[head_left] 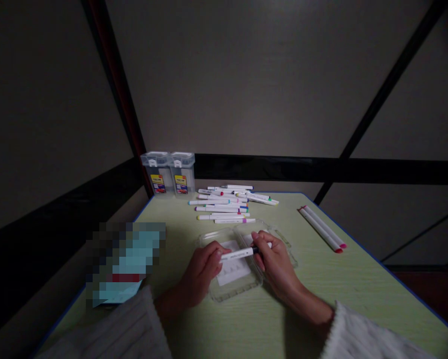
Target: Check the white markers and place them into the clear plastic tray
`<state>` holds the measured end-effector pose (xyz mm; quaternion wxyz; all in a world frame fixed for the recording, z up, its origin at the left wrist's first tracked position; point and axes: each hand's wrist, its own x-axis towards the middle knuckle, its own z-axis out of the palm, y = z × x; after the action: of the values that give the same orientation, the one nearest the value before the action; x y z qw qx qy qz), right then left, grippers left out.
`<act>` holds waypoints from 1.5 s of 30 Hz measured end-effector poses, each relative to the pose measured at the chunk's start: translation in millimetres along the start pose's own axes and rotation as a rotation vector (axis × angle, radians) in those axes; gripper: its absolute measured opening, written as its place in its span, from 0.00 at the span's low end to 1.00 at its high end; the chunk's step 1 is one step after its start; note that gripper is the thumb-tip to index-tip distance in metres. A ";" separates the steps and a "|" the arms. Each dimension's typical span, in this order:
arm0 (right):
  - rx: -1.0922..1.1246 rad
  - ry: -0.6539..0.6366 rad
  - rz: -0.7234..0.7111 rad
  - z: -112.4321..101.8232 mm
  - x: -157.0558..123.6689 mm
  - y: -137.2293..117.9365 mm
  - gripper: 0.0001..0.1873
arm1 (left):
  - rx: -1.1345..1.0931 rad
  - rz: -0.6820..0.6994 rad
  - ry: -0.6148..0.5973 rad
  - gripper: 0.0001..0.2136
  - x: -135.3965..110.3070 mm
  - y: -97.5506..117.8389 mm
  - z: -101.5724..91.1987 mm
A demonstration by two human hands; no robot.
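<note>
A white marker (pixel 237 254) with a black section near its right end is held between both hands, tilted slightly up to the right. My left hand (pixel 205 267) has its fingers closed around the marker's left end. On the right part, by the black section, my right hand (pixel 272 257) grips it between thumb and fingers. Beneath them lies an open clear plastic case (pixel 224 295) with a white paper insert (pixel 234 273) inside. Behind the case, many white markers (pixel 224 209) with coloured ends are spread in a loose pile.
Two clear lidded boxes (pixel 164 172) with yellow labels stand at the table's back left corner. Two white markers with red and pink ends (pixel 323 229) lie near the right edge. A blurred-out turquoise screen (pixel 134 254) is at the left. Walls rise behind the table (pixel 358 299).
</note>
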<state>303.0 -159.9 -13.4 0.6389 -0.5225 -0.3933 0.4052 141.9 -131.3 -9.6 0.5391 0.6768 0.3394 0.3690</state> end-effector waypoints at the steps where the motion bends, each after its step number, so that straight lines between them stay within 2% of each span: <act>1: -0.003 -0.004 -0.003 -0.1 0.0 0.2 0.23 | -0.010 -0.003 0.007 0.19 0.8 -0.3 0.4; 8: -0.026 -0.009 -0.027 -0.2 0.4 1.5 0.23 | -0.001 0.000 0.016 0.23 5.0 -1.2 1.3; 25: -0.045 -0.044 -0.013 -0.6 -1.3 3.7 0.23 | 0.051 0.046 0.065 0.22 6.9 -3.7 -0.6; 38: -0.081 -0.078 -0.031 -1.5 -2.8 3.2 0.23 | 0.095 0.033 0.183 0.27 11.1 -4.4 -2.2; 42: -0.081 -0.133 -0.023 -1.1 -4.4 0.2 0.22 | 0.067 -0.040 0.289 0.27 12.3 -0.9 -1.0; 45: -0.063 -0.195 -0.026 -1.1 -5.2 -2.8 0.20 | 0.059 -0.067 0.313 0.28 13.8 3.8 -1.3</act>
<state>302.4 -165.6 -11.2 0.5860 -0.4954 -0.4727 0.4333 147.8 -119.5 -3.9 0.4718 0.6147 0.4523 0.4415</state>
